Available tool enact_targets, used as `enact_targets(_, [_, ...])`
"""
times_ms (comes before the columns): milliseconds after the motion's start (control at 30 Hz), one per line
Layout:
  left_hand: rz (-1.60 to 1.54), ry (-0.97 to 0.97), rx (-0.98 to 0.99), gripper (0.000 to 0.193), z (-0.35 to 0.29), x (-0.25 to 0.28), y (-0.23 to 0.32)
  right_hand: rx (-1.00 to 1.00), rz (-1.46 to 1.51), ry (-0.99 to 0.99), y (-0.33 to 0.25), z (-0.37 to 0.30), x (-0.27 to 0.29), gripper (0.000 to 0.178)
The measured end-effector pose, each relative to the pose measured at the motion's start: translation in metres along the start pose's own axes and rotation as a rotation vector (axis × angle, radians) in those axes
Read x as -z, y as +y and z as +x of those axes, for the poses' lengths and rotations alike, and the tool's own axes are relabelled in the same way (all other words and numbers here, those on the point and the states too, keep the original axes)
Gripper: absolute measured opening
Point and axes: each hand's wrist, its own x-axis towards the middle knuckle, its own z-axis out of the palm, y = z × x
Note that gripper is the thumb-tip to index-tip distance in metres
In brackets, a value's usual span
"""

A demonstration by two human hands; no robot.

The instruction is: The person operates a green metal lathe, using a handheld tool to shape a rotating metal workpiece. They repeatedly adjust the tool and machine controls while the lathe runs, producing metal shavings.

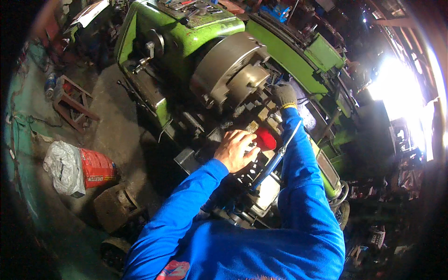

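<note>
A green metal lathe (200, 28) stands before me, its large steel chuck (219, 65) gripping a round metal workpiece (247, 84). My left hand (235, 150), bare, is over the carriage, its fingers curled and the thumb bent in. Something small and shiny shows between thumb and fingers, too hidden to name. Just right of it is a red round part (265, 138). My right hand (284, 95), in a grey knitted glove with a yellow cuff, reaches farther forward, close to the workpiece's right side. Its fingertips are lost in shadow among dark metal parts.
Assorted hand tools (189, 5) lie on the headstock. A blue-handled rod (268, 172) slants between my forearms. On the floor at left are a red and white sack (95, 168), a rusty metal frame (74, 105) and a brown box-like block (116, 207). Bright light enters at right.
</note>
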Motion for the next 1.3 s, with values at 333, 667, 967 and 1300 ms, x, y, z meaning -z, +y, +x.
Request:
enact_targets(333, [-0.015,-0.005,-0.013,0.043,0.004,-0.005,-0.002,0.033,0.256,0.022,-0.001,-0.043,0.016,0.038])
enact_targets(667, [-0.018,0.025,-0.016,0.041,0.002,-0.003,0.000,0.198,0.068,0.038,0.004,-0.081,0.017,0.031])
enact_targets(967, [-0.019,0.052,-0.026,0.039,0.003,-0.004,-0.003,0.319,-0.171,0.061,-0.015,-0.088,0.020,0.024])
enact_targets(1300, [-0.035,0.058,-0.029,0.039,0.001,-0.004,-0.004,0.284,-0.222,0.009,-0.005,-0.086,0.009,0.024])
